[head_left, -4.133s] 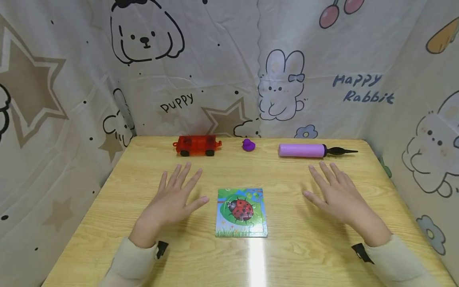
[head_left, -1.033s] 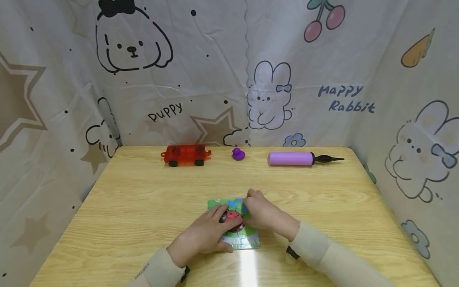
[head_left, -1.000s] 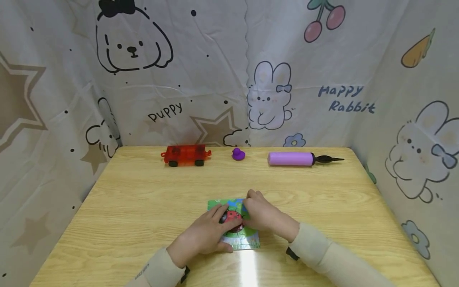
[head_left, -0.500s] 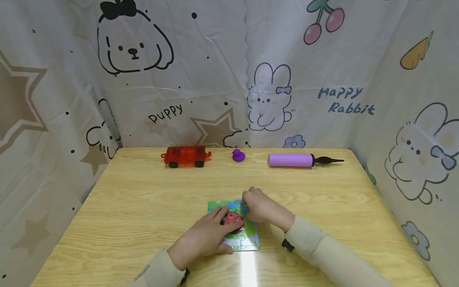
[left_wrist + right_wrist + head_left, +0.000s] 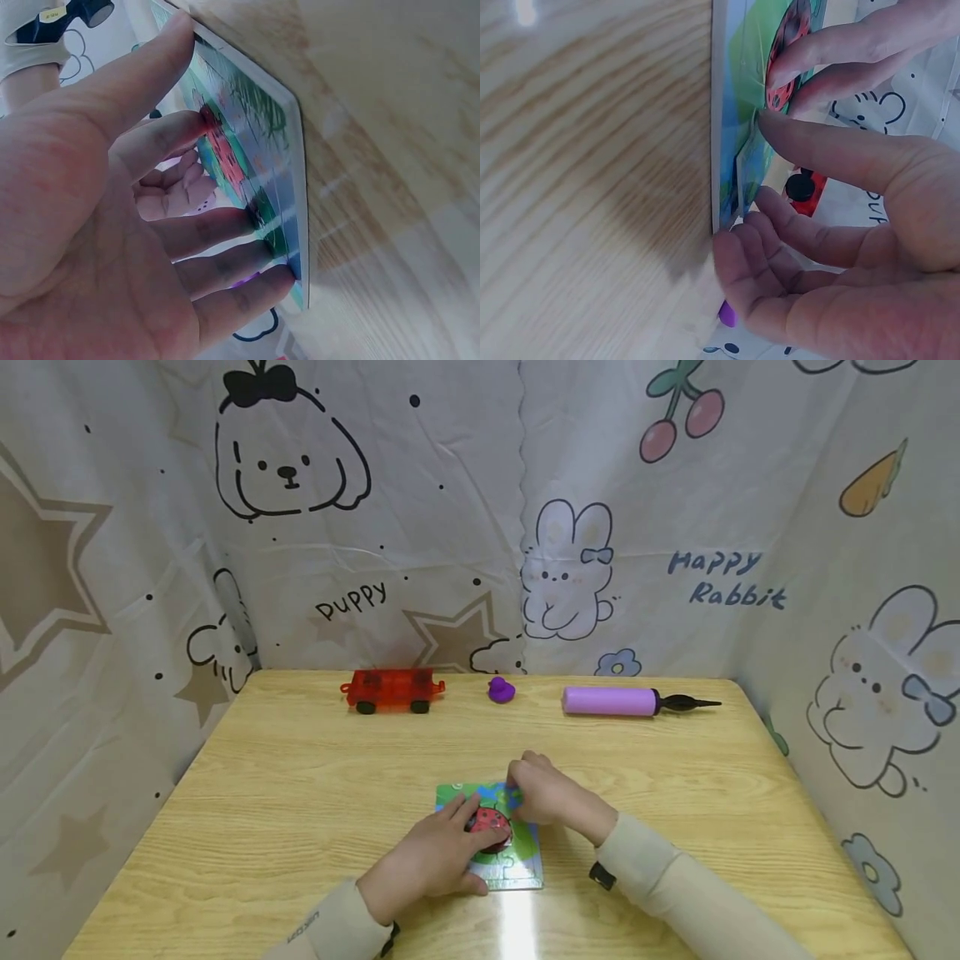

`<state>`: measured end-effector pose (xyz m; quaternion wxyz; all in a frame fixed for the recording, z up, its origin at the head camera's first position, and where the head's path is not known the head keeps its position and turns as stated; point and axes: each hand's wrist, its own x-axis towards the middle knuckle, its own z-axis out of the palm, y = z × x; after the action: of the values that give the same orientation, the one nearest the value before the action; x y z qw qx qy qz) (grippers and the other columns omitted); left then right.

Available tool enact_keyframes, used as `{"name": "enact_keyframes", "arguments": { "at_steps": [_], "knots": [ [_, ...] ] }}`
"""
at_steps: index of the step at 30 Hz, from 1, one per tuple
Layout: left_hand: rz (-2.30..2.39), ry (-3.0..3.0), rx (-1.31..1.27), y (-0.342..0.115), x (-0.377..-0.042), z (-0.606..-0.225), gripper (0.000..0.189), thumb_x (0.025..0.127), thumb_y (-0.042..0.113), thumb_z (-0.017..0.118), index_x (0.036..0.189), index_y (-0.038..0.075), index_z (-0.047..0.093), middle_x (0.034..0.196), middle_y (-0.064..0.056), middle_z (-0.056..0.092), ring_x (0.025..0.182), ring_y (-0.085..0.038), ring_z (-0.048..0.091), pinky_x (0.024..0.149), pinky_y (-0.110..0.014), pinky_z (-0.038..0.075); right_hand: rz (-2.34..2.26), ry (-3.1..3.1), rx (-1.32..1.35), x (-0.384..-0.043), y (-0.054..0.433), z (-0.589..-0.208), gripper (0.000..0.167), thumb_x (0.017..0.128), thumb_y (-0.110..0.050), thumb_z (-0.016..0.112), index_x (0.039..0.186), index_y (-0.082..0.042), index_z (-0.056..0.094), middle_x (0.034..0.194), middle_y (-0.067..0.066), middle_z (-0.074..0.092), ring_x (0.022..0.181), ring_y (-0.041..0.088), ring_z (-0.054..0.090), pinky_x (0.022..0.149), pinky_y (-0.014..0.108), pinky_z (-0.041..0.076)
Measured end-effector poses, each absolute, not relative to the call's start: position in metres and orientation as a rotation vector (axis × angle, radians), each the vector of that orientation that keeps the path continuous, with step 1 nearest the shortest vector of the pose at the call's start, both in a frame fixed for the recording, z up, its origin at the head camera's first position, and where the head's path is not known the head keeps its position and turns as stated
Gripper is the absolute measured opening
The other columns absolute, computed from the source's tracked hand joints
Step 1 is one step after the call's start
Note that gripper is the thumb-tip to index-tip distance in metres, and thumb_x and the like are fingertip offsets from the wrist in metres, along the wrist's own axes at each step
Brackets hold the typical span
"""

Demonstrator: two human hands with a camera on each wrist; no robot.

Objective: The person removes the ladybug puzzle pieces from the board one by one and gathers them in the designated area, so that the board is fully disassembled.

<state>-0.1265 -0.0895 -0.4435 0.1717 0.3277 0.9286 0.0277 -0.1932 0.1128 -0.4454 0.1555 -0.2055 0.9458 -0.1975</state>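
- Starting at the back left, spotting a translucent red plastic wagon (image 5: 392, 690) with black wheels, parked along the far edge of the light, wood-grained tabletop (image 5: 300, 777), well away from the handwork.
- Coming in now to the bare left hand (image 5: 435, 853): fingers spread wide, gripping nothing, just pressing down with the tips, most likely to prevent any sliding.
- Right beneath, looking at a flat, square ladybug jigsaw puzzle (image 5: 517, 856), lying at the near middle of the tabletop, within easy reach from both sides.
- Glancing behind, catching a small purple toy duck (image 5: 501, 691), set near the far edge, apart from the wagon.
- Back to the action, watching the bare right hand (image 5: 551, 793) at the puzzle's far right corner: fingers drawn narrow, pinching a thin blue-green corner piece (image 5: 751, 169), tilted partly up, seemingly taken by its edges for want of thickness.
- Farthest right, finding a lilac plastic cylinder-shaped pump (image 5: 611, 701) with a black nozzle, laid on its side, perhaps against toppling.
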Motion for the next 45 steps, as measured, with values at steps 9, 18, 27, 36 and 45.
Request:
{"name": "enact_keyframes", "arguments": {
  "at_steps": [9, 18, 27, 36, 45],
  "knots": [
    [0.075, 2.644, 0.947, -0.091, -0.125, -0.444, 0.074, 0.088, 0.059, 0.076, 0.155, 0.041, 0.05, 0.169, -0.022, 0.036, 0.155, -0.045, 0.038, 0.114, -0.057, 0.049, -0.719, 2.698, -0.648, -0.19, 0.112, -0.448, 0.037, 0.08, -0.002, 0.089, 0.104, -0.004, 0.061, 0.105, 0.011, 0.07, 0.094, 0.022, 0.063, 0.088, 0.045, 0.058],
    [0.076, 2.651, 0.953, -0.09, -0.126, -0.446, 0.075, 0.088, 0.06, 0.075, 0.156, 0.041, 0.05, 0.169, -0.021, 0.035, 0.155, -0.045, 0.037, 0.116, -0.057, 0.048, -0.917, 2.775, -0.771, -0.19, 0.14, -0.44, 0.022, 0.087, -0.002, 0.083, 0.092, -0.011, 0.063, 0.082, -0.001, 0.069, 0.073, 0.008, 0.059, 0.066, 0.025, 0.051],
    [0.102, 2.64, 0.915, -0.089, -0.125, -0.449, 0.076, 0.089, 0.06, 0.074, 0.157, 0.043, 0.046, 0.171, -0.019, 0.031, 0.157, -0.044, 0.033, 0.118, -0.057, 0.046, -0.935, 2.826, -0.638, -0.193, 0.226, -0.428, 0.018, 0.088, -0.004, 0.082, 0.102, -0.009, 0.072, 0.089, -0.001, 0.072, 0.082, 0.009, 0.065, 0.075, 0.027, 0.057],
    [0.127, 2.628, 0.92, -0.089, -0.123, -0.445, 0.076, 0.089, 0.057, 0.075, 0.158, 0.04, 0.047, 0.171, -0.022, 0.031, 0.157, -0.046, 0.033, 0.118, -0.059, 0.045, -0.954, 2.797, -0.518, -0.184, 0.318, -0.427, 0.018, 0.092, -0.006, 0.078, 0.11, -0.009, 0.075, 0.091, -0.001, 0.072, 0.081, 0.004, 0.064, 0.074, 0.023, 0.057],
    [0.139, 2.611, 0.905, -0.089, -0.124, -0.444, 0.076, 0.09, 0.057, 0.074, 0.158, 0.039, 0.046, 0.172, -0.022, 0.028, 0.158, -0.046, 0.03, 0.119, -0.059, 0.043, -0.976, 2.776, -0.469, -0.183, 0.36, -0.448, 0.02, 0.092, -0.002, 0.077, 0.111, -0.003, 0.076, 0.09, 0.004, 0.073, 0.076, 0.002, 0.061, 0.066, 0.021, 0.052]
  ]
}}
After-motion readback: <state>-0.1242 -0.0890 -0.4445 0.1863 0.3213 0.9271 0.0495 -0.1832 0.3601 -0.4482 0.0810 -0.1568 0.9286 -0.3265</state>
